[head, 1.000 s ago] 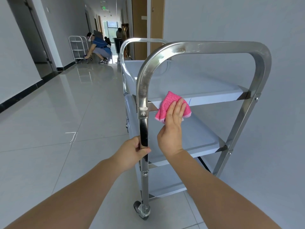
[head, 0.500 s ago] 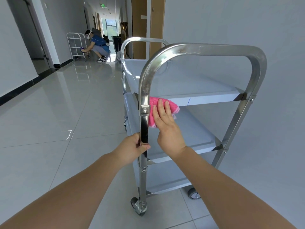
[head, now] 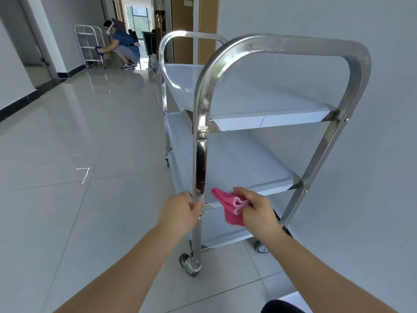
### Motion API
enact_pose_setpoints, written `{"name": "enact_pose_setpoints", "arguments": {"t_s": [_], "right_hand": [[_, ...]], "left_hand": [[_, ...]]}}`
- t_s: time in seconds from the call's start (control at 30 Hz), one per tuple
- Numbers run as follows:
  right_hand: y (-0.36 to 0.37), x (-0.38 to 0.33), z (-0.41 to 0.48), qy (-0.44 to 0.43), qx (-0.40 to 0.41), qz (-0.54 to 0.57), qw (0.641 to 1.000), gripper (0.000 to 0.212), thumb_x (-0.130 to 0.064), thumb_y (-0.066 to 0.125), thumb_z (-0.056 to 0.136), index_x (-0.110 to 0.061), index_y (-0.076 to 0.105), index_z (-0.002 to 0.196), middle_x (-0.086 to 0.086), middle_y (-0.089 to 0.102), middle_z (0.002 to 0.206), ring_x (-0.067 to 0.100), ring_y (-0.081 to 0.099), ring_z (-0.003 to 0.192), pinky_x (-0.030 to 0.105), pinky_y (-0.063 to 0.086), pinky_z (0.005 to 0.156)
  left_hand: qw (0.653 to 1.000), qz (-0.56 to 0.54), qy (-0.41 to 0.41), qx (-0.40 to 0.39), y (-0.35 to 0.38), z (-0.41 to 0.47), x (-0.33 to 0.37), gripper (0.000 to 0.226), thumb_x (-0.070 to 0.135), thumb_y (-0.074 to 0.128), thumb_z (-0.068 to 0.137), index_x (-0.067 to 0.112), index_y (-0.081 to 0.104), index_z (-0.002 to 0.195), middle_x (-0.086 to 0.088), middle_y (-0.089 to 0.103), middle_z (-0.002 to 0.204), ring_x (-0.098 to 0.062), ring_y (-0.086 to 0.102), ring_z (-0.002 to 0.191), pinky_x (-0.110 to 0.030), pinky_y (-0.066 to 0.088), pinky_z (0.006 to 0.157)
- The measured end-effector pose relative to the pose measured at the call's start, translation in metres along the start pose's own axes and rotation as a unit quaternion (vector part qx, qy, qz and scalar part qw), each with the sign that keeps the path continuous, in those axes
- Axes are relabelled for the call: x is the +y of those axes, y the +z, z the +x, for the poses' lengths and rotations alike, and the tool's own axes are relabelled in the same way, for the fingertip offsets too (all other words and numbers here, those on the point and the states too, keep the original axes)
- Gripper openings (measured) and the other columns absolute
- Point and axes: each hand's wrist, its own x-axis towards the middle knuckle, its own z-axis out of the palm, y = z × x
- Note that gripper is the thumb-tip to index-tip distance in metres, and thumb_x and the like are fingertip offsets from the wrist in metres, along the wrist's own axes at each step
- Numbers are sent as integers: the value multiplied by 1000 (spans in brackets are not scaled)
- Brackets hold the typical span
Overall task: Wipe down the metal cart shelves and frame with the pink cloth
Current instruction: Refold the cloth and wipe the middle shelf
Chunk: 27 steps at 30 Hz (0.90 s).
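A three-shelf metal cart (head: 279, 45) with a shiny tubular frame stands on castors right in front of me. My left hand (head: 180, 211) grips the near left upright (head: 199, 168) just below the middle shelf (head: 237, 168). My right hand (head: 257, 211) pinches the bunched pink cloth (head: 229, 208) at the front edge of that middle shelf, a little to the right of the upright. Part of the cloth hangs down below my fingers. The top shelf (head: 259, 98) and the bottom shelf (head: 221, 233) carry nothing.
A plain wall runs close along the cart's right side. Glossy tiled floor stretches out to the left. Far down the corridor a crouching person (head: 123, 49) wipes a second white cart (head: 89, 45). Wooden doors (head: 194, 26) stand behind the cart.
My right hand has come down from the underside of the top shelf to the middle shelf's front edge, and the cloth is now bunched in my fingers. My left hand kept its grip on the upright.
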Motion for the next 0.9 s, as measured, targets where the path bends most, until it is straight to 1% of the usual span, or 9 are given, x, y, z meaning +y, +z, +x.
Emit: {"name": "enact_pose_setpoints", "arguments": {"t_s": [0.07,0.13,0.2,0.3,0.43,0.53,0.63,0.77,0.9], "right_hand": [[-1,6,-4,44,10,33,998,44,15,38,85,-12,69,100,-5,64,84,9,59,78,8,47,66],[-1,12,-7,87,11,76,993,50,17,35,85,-18,70,87,-6,68,76,12,63,73,27,53,70],[-4,15,-12,94,2,102,990,57,18,35,83,-24,74,82,3,71,73,18,62,69,38,47,65],[-19,17,-20,92,-1,118,989,67,16,33,86,-37,74,88,-6,74,76,12,60,68,28,48,59],[-66,-11,-26,117,24,127,985,40,10,49,85,-22,73,91,3,61,58,17,55,54,30,46,52],[-114,-63,-34,158,17,179,971,43,0,48,73,-22,74,100,34,57,78,40,58,71,44,50,66],[-168,-132,-38,197,38,240,950,38,-20,49,83,-21,68,117,43,53,106,55,54,97,64,44,84],[-237,-246,-38,238,113,263,928,43,-49,52,88,-16,71,107,29,66,103,39,64,94,54,50,78],[-297,-341,-31,213,159,222,938,29,-27,53,97,-3,68,92,21,69,81,32,66,70,41,54,62]], "left_hand": [[998,-6,32,-59,17,-13,-2,35,35,58,90,16,50,62,6,47,56,-10,46,54,-17,33,49],[988,-92,61,-104,36,-20,7,23,29,59,91,15,58,73,11,48,57,0,47,50,-9,34,51],[972,-182,78,-127,52,-20,23,11,24,59,91,13,61,89,15,59,71,9,57,63,-5,38,60],[936,-305,59,-166,67,-15,49,13,24,61,90,23,59,102,10,68,95,2,65,83,-9,47,71],[922,-322,49,-210,59,-14,104,19,37,65,83,38,57,99,18,67,99,-2,64,93,-24,52,83],[921,-316,21,-227,22,-11,170,16,40,66,84,33,60,98,16,68,96,0,64,89,-16,51,77],[912,-293,23,-286,-32,-3,244,16,38,61,88,32,63,103,12,70,95,0,66,85,-14,51,73],[906,-256,66,-331,-119,7,350,22,29,58,88,23,65,107,5,70,94,-5,67,83,-27,55,79],[904,-255,92,-331,-187,10,436,18,18,51,90,27,63,101,1,65,90,-15,65,77,-31,55,70]]}}
